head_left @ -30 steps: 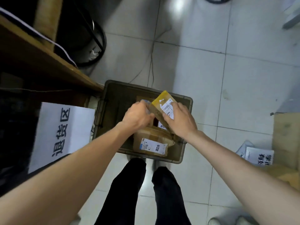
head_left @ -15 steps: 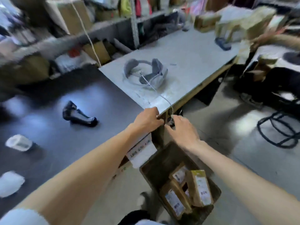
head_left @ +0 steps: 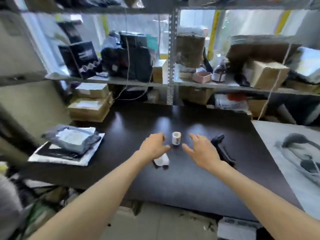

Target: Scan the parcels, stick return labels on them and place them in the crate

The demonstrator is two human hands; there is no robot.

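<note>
Head view: left hand [head_left: 153,148], right hand [head_left: 201,151] both empty, fingers loosely spread, hovering either side of label roll [head_left: 176,138] mid-table. Scanner [head_left: 218,139] just right of right hand (parked within reach, I'd guess). Parcels [head_left: 72,141] stacked at left on dark table [head_left: 173,184]. Crate not in view.

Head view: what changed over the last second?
Left hand and right hand let go of the yellow parcel, left in the crate, now out of view. View swung up to the black table; the hands, empty, reach toward the label roll. Scanner stays on the table.
</note>
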